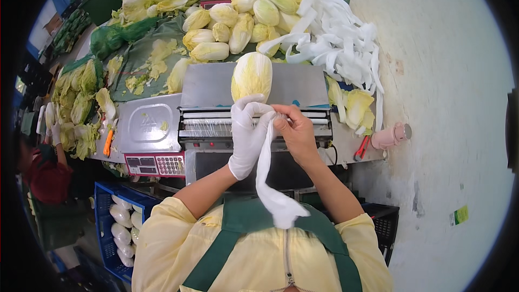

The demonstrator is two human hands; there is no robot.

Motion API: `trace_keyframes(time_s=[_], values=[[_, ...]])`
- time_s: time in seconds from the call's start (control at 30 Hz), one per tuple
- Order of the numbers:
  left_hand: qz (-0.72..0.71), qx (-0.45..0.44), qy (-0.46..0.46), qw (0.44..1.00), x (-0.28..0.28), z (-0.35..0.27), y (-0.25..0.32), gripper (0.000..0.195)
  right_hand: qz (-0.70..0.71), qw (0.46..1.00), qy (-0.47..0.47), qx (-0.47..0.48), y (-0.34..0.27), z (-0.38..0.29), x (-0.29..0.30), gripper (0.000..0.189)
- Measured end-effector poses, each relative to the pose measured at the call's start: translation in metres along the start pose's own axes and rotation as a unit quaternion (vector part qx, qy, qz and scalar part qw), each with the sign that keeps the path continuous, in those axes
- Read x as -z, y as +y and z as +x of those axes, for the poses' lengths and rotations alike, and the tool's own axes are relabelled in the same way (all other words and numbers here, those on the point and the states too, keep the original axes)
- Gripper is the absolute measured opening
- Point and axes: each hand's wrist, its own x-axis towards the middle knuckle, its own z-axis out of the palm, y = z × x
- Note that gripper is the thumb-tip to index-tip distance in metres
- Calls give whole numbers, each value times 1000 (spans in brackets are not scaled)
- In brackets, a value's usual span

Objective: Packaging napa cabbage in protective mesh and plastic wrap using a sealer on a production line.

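Note:
My left hand [252, 132], in a white glove, is above the front of a cling-film wrapping machine [302, 89]. Its thumb and fingers close on a white, soft strip [264, 162] that hangs down in front of my apron. My bare right hand [298, 132] pinches the same strip at its upper end, its fingertips against the glove. Just beyond the left fingers, a trimmed napa cabbage [252, 75] lies on the machine's metal plate. The gloved fingers overlap its near end; whether they press on it is unclear.
More cabbages [211, 28] and a heap of white strips [340, 36] lie behind. A weighing scale [150, 123] and an orange utility knife [108, 143] are left; a red-handled tool [362, 149] and pink bottle [389, 136] right. A blue crate [103, 227] holds wrapped cabbages. Co-workers are nearby.

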Motion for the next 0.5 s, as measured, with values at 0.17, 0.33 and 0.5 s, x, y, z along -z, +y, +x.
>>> trace_keyframes(time_s=[0.17, 0.33, 0.5], values=[[-276, 202, -13, 939, 6, 0, 1, 11, -78, 996, 7, -43, 8, 4, 10, 21], [-453, 460, -319, 694, 21, 9, -23, 30, 306, 920, 80, -231, -2, 45, 32, 18], [-209, 342, -229, 887, 47, 72, -83, 32, -97, 979, -127, -129, 16, 113, 55, 29]])
